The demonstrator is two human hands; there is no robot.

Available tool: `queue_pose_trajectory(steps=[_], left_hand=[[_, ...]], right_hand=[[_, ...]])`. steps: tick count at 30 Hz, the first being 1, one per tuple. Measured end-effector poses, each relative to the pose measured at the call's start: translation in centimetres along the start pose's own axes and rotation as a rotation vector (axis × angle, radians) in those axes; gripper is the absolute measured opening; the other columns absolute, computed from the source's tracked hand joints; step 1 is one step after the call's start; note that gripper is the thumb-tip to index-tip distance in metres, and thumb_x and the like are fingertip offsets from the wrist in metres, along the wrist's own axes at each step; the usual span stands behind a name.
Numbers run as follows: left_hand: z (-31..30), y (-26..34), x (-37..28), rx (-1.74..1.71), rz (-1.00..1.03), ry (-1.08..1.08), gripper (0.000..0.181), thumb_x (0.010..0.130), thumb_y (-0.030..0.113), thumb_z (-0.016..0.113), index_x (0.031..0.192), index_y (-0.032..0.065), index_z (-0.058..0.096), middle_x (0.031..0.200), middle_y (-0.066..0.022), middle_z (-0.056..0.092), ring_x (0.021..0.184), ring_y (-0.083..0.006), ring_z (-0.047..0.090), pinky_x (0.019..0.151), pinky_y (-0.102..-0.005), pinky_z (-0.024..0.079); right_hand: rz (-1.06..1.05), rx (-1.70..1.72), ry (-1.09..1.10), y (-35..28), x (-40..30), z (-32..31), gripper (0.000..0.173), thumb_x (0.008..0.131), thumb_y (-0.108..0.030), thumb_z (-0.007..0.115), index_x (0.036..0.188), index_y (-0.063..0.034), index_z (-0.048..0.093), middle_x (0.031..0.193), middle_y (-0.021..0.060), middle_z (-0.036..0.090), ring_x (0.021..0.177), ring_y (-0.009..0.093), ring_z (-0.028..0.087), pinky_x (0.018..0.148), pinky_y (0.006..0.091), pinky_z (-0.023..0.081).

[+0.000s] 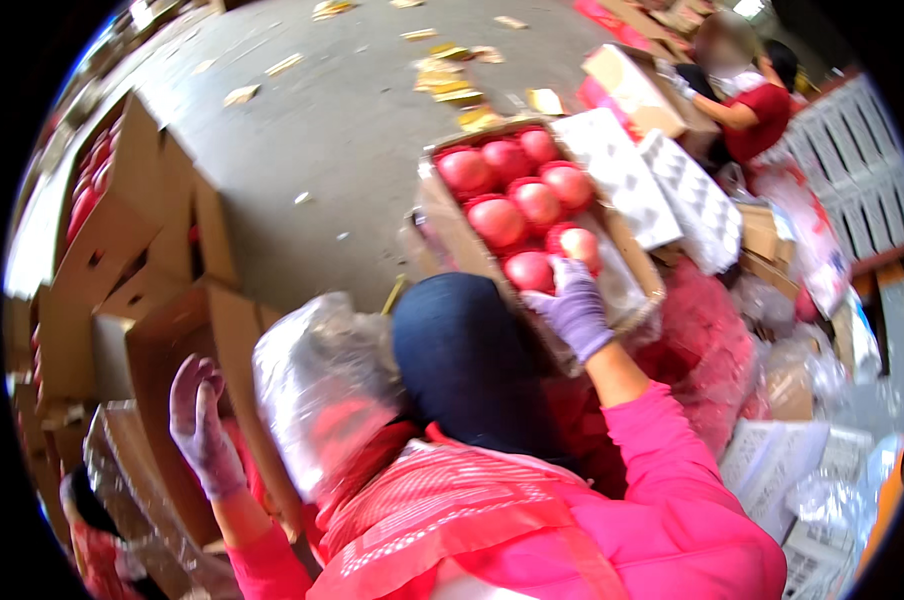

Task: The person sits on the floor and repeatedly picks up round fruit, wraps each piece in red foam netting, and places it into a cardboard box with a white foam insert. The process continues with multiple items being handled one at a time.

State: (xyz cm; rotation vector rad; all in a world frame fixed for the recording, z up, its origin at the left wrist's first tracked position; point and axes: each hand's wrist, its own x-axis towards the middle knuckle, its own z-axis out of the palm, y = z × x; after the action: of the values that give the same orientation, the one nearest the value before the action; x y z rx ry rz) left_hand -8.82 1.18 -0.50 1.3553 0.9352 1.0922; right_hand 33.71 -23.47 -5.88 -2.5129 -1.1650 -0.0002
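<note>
Purple-gloved, my right hand reaches into an open cardboard carton of red-pink round fruit. Its thumb and fingers close around the near side of a pink fruit, and the fingertips also meet the neighbouring fruit. Red netting shows around several fruits. White liner is visible along the carton's right side. My left hand, also gloved, is raised at the left with its fingers apart and nothing in it. Behind it stands an open brown carton.
Taller cartons with red fruit stand at the left. White moulded trays lie beyond the fruit carton. Clear plastic bags bulge by my knee. At the upper right a person handles another carton. Yellow scraps litter the floor.
</note>
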Motion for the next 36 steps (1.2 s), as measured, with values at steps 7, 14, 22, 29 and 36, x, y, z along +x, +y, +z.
queue_pose_trajectory(steps=[7, 14, 22, 29, 36], left_hand=[[-12.2, -1.4, 3.1, 0.431, -0.152, 0.066, 0.036, 0.091, 0.007, 0.064, 0.126, -0.0013, 0.059, 0.114, -0.0109, 0.066, 0.101, -0.0153, 0.062, 0.092, -0.0268, 0.049], [-15.5, -3.7, 0.7, 1.588, -0.284, -0.246, 0.059, 0.077, 0.013, 0.077, 0.132, 0.0187, 0.059, 0.135, -0.0136, 0.056, 0.121, -0.0302, 0.055, 0.105, -0.0383, 0.043], [-21.7, -13.0, 2.7, 0.468, -0.076, 0.341, 0.03, 0.083, 0.002, 0.064, 0.112, 0.0054, 0.065, 0.109, -0.0098, 0.068, 0.107, -0.0269, 0.064, 0.093, -0.0364, 0.052], [-1.6, 1.7, 5.8, -0.697, -0.032, 0.025, 0.046, 0.093, 0.011, 0.057, 0.138, 0.0069, 0.048, 0.137, -0.0102, 0.054, 0.116, -0.02, 0.058, 0.095, -0.0333, 0.051], [11.8, 2.4, 2.7, -0.725, -0.248, -0.555, 0.051, 0.095, 0.023, 0.057, 0.14, 0.005, 0.042, 0.13, -0.0104, 0.057, 0.114, -0.0184, 0.058, 0.092, -0.0363, 0.051]], right_hand=[[-0.107, -0.348, -0.126, 3.2, -0.5, 0.3, 0.072, 0.083, -0.044, 0.072, 0.129, 0.0073, 0.052, 0.129, 0.0289, 0.054, 0.12, 0.04, 0.053, 0.103, 0.046, 0.042], [-0.052, 0.334, -0.057, -6.8, 3.0, -2.9, 0.05, 0.085, -0.019, 0.074, 0.126, 0.0014, 0.056, 0.114, 0.0115, 0.057, 0.094, 0.02, 0.059, 0.082, 0.0302, 0.053], [-0.129, 0.591, -0.166, -12.9, 3.5, -1.4, 0.042, 0.086, -0.017, 0.073, 0.122, 0.0013, 0.059, 0.1, 0.0067, 0.061, 0.082, 0.014, 0.06, 0.073, 0.0275, 0.053], [-0.437, 0.953, -0.293, -21.5, 4.2, -1.6, 0.03, 0.089, -0.008, 0.062, 0.118, 0.0005, 0.063, 0.102, 0.014, 0.068, 0.089, 0.021, 0.067, 0.078, 0.0305, 0.054], [-0.33, 1.426, -0.517, -26.3, 2.8, 1.0, 0.059, 0.088, -0.044, 0.069, 0.126, -0.0004, 0.056, 0.112, 0.0122, 0.065, 0.104, 0.018, 0.06, 0.093, 0.0341, 0.047]])
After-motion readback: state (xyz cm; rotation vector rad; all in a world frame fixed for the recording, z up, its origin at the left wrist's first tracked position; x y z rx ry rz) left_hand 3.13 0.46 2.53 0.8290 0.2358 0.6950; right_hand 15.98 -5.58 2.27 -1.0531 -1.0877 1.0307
